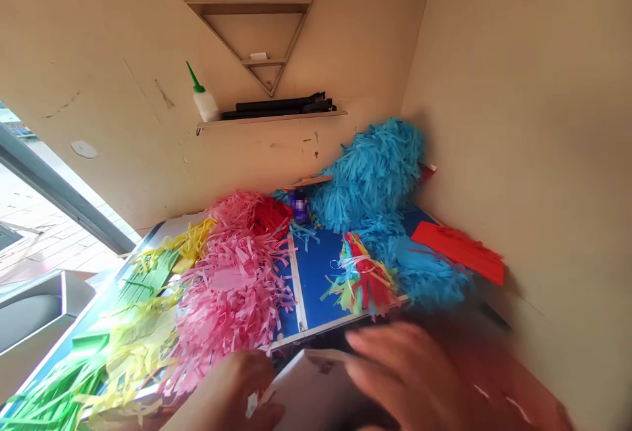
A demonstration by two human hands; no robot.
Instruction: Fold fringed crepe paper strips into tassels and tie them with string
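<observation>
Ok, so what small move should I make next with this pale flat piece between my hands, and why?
Probably lower the pale flat piece onto the blue board, using your left hand and right hand together. Bare blue shows there, between the pink paper fringe and the multicoloured paper strips, so it seems the likeliest spot to avoid crushing them.

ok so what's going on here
A person's left hand and blurred right hand are at a pale flat panel by the near edge of a blue board. Heaps of shredded pink paper and blue paper lie on the board, beside green strips and yellow strips. A glue bottle stands on the shelf above.
</observation>
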